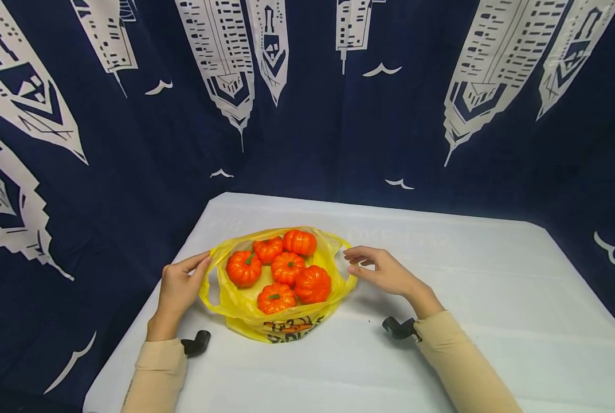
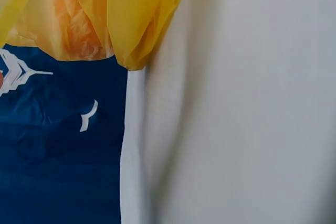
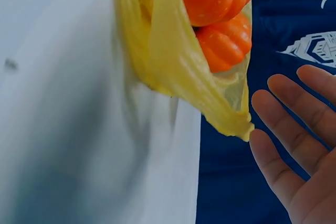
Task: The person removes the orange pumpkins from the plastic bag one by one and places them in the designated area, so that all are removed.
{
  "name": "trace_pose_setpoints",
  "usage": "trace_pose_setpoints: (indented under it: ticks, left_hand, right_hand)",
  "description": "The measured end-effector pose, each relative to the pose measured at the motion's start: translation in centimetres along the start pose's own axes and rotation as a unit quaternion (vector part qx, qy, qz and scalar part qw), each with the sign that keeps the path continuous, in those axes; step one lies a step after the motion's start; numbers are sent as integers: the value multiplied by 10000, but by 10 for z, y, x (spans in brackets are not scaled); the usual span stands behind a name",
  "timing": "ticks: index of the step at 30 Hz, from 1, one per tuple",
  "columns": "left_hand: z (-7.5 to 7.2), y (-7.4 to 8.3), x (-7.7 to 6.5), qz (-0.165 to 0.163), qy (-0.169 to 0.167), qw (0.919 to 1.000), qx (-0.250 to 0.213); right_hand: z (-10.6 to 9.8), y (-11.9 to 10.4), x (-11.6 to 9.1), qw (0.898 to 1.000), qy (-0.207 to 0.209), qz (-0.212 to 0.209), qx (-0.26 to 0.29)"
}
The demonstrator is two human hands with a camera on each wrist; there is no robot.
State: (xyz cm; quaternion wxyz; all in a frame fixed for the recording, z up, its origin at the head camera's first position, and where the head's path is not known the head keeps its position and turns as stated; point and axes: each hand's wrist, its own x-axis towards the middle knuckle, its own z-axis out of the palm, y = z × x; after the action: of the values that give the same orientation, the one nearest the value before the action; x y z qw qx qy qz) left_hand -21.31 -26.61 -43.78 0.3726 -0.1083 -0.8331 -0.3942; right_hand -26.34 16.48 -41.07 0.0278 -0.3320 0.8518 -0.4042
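A yellow plastic bag (image 1: 281, 330) stands on the table with its mouth spread wide. Inside lie several small orange pumpkins (image 1: 288, 268), some with green stems. At the bag's left edge, my left hand (image 1: 177, 289) pinches the rim by the handle between thumb and fingers. The left wrist view shows the bag's side (image 2: 139, 19) but hardly any of that hand. On the other side, my right hand (image 1: 384, 272) is beside the right handle, its fingers apart and loosely bent. In the right wrist view its thumb tip comes up against the handle's end; whether they touch I cannot tell.
A white cloth covers the table (image 1: 472, 298). Behind and to the left hangs a navy curtain (image 1: 338, 143) printed with white buildings and birds. Black wrist cameras (image 1: 196, 344) stick out from both sleeves, close above the table.
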Motion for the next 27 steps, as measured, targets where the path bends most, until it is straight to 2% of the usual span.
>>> trace_pose_setpoints:
  ticks: [13, 20, 27]
  left_hand:
    - [5, -4, -3, 102, 269, 9995, -105]
    - [6, -8, -5, 125, 348, 9993, -29]
    - [8, -10, -5, 442, 517, 9977, -17]
  right_hand:
    - [9, -8, 5, 9989, -6, 167, 439]
    - [18, -11, 9, 9976, 176, 117, 663]
    - [26, -12, 11, 9940, 356, 164, 1025]
